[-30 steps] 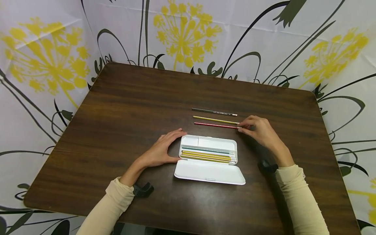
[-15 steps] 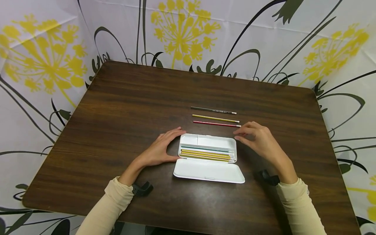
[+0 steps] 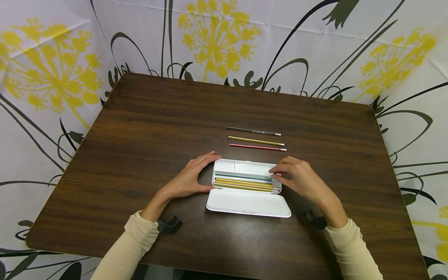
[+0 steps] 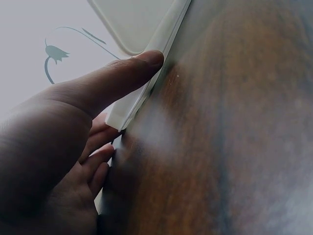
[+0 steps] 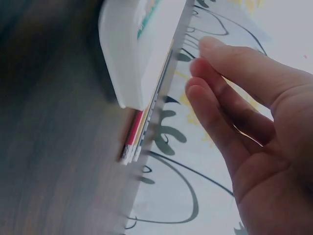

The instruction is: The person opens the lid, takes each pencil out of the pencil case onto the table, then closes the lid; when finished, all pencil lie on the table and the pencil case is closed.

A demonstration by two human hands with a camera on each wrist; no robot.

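A white pencil case (image 3: 259,167) lies open in the head view, its lid (image 3: 248,205) folded toward the person. Several yellow pencils (image 3: 241,184) and a teal pencil (image 3: 241,176) are inside. My left hand (image 3: 190,178) grips the case's left end, thumb at the near corner and fingers at the far one; the thumb (image 4: 117,78) lies along the edge in the left wrist view. Over the case's right end, my right hand (image 3: 299,177) holds nothing, fingertips above the pencils' eraser ends. Beyond the case lie a red pencil (image 3: 257,147), a yellow pencil (image 3: 255,140) and a black pencil (image 3: 252,131).
The brown wooden table (image 3: 157,116) carries the case and pencils. A white cloth (image 3: 140,23) with yellow flowers and dark stems hangs behind and beside it. Dark bands are on both wrists.
My right hand has let go of the red pencil's eraser end and moved toward the person and left, over the case. My left hand has stayed on the case.
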